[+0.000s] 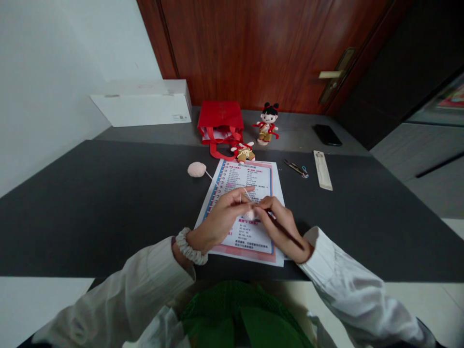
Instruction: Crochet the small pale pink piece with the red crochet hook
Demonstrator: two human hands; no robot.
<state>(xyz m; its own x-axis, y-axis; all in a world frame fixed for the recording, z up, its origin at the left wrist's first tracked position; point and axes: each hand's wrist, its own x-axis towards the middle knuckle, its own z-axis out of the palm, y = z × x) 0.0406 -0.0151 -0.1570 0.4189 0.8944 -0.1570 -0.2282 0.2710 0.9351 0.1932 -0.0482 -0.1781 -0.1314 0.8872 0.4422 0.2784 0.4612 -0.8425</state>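
Observation:
Over the printed pattern sheet (253, 246), my left hand (223, 215) pinches a small pale pink crochet piece (251, 214). Pale yarn runs over its raised index finger. My right hand (281, 224) is closed on a crochet hook (284, 229) with a dark handle, which slants back across the palm. The hook's tip meets the work between both hands, too small to make out. A pink yarn ball (196, 169) lies left of the sheet, with a strand leading from it toward the sheet.
At the sheet's top edge lies a crocheted doll body (244, 153), by a red bag (220, 121). Behind stand a finished doll (267, 123) and a white box (145, 106). To the right are small tools (296, 168), a pale narrow packet (322, 170) and a black phone (326, 135).

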